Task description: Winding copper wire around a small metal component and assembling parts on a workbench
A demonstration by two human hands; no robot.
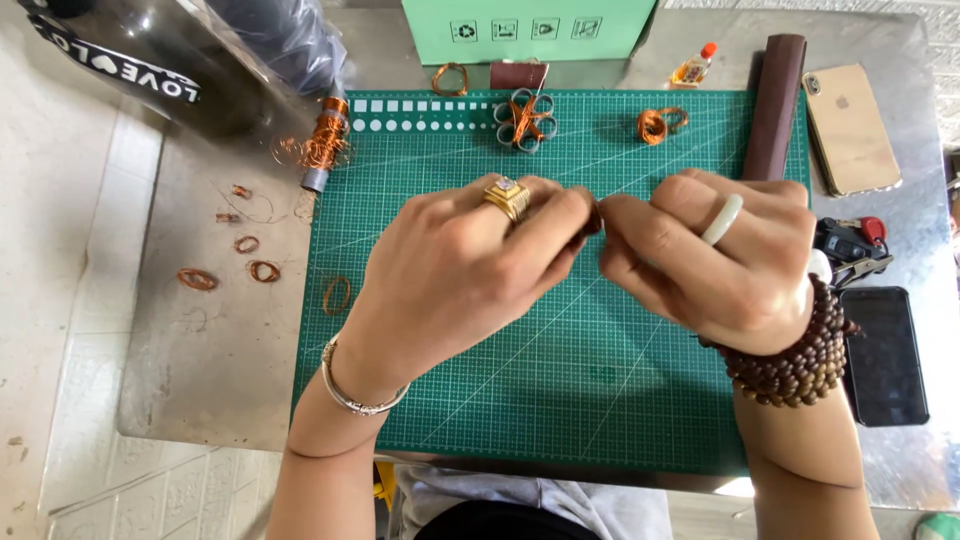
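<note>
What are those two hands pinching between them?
A small dark piece, pinched at its ends between fingertips of left hand and right hand; mostly hidden, so its kind is unclear.

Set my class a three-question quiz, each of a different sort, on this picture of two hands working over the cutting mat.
1. True or false: the left hand wears a gold ring.
2. Where does the spool of copper wire lie? A) mid-mat B) off the green cutting mat's top left corner C) on the dark phone
3. What is on the right hand's wrist?

Key:
1. True.
2. B.
3. A brown bead bracelet.
</note>
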